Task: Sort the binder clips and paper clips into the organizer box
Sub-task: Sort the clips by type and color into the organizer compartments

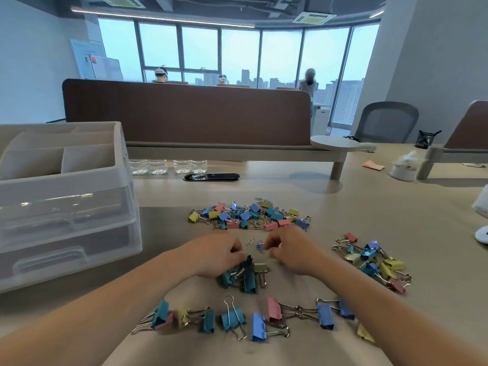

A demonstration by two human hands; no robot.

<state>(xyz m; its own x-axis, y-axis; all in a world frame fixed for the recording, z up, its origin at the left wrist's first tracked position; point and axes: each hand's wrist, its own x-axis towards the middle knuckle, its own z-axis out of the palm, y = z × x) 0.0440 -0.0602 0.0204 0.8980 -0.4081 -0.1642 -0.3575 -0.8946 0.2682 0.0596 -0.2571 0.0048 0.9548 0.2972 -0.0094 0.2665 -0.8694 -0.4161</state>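
Worktop (369, 207): pale wood surface.

Task items: the white plastic organizer box (79, 180), with open top compartments and two clear drawers, stands at the left edge. No clips can be seen in its compartments. Coloured metal binder clips lie in four groups:
- a far heap (248, 215)
- a heap to the right (372, 260)
- a loose near row (250, 318)
- a small cluster of teal clips (244, 276) at centre

A small silver paper clip (250, 241) and a small blue clip (260, 245) lie between the hands.

Left hand (219, 256): the fingers are curled over the top of the teal cluster. Whether they grip a clip cannot be told.

Right hand (293, 253): the fingers are curled, with the tips just beside the small blue clip. Contact cannot be told.

Surroundings:
- Clear plastic water bottles (169, 166) stand behind the organizer.
- A black oblong cable slot (211, 177) sits beyond the far heap.
- A brown fabric partition screen (184, 112) closes the back of the worktop.
- A grey mesh chair (385, 122), a pink paper slip (373, 165) and a white round tub (404, 171) are at the far right.

Writing: the wall notice board (92, 59) carries print too small to read.
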